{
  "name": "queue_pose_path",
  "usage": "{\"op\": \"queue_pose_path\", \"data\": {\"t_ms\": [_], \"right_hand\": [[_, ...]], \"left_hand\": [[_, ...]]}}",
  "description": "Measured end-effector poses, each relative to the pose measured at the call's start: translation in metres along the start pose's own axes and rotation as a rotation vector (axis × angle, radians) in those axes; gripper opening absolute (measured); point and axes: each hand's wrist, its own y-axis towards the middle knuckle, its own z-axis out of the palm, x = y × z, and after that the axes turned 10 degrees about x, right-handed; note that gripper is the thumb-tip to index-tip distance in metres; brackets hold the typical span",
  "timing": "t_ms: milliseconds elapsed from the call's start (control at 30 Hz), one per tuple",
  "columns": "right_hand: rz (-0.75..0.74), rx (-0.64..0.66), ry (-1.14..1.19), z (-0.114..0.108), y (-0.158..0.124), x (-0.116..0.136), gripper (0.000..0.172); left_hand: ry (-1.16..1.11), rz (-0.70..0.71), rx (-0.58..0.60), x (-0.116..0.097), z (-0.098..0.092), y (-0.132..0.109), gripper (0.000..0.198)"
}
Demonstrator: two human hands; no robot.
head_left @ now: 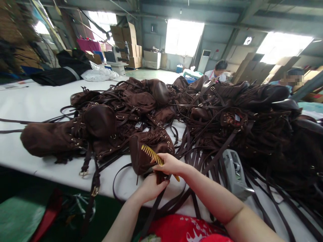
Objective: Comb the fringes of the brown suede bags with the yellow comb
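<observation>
A dark brown drawstring bag (140, 153) with fringe and metal eyelets lies on the white table right in front of me. My right hand (169, 164) is closed around a yellow wide-toothed comb (152, 154), its teeth pointing down to the left over the bag. Just below, my left hand (153, 186) pinches brown material at the bag's near side. Whether that is fringe or strap is hard to make out, since my fingers cover it. Both hands are close together, nearly touching.
Piles of similar brown bags (101, 121) and long straps (202, 161) cover much of the white table (58, 171). A grey plastic device (234, 171) lies among the straps to the right. Two people (219, 70) are beyond the far side. Cardboard boxes (127, 38) stand behind.
</observation>
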Motion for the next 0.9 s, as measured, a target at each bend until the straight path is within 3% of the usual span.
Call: {"op": "queue_pose_path", "data": {"t_ms": [67, 133, 267, 400, 467, 567, 633, 733, 800, 900], "right_hand": [[-0.023, -0.066, -0.022, -0.003, -0.004, 0.000, 0.023], [-0.014, -0.045, 0.032, -0.004, -0.010, 0.003, 0.023], [0.033, 0.067, 0.186, 0.009, -0.019, 0.007, 0.027], [0.072, 0.149, 0.190, 0.040, -0.029, -0.005, 0.027], [0.106, 0.249, 0.125, 0.051, -0.041, -0.013, 0.027], [0.120, 0.339, -0.067, 0.050, -0.064, -0.016, 0.037], [0.088, 0.328, -0.135, 0.038, -0.078, -0.009, 0.049], [-0.012, 0.206, -0.152, 0.012, -0.086, 0.008, 0.060], [-0.077, -0.033, -0.269, -0.003, -0.079, 0.014, 0.045], [-0.064, -0.468, -0.665, -0.014, -0.058, 0.009, 0.024]], "left_hand": [[-0.214, -0.068, 0.084, -0.004, -0.013, -0.005, 0.023], [-0.503, -0.127, 0.136, -0.007, -0.024, -0.004, 0.037], [-0.916, -0.149, 0.079, -0.016, -0.028, 0.022, 0.048], [-1.067, -0.205, 0.221, -0.034, -0.014, 0.055, 0.041], [-1.112, -0.141, 0.190, -0.040, -0.010, 0.066, 0.030], [-1.123, -0.064, 0.093, -0.039, -0.011, 0.075, 0.025], [-1.092, -0.057, 0.119, -0.034, -0.013, 0.076, 0.029], [-1.059, -0.077, 0.197, -0.029, -0.014, 0.074, 0.036], [-1.040, -0.060, 0.196, -0.028, -0.012, 0.071, 0.039], [-1.032, 0.006, 0.181, -0.031, -0.007, 0.067, 0.043]]}}
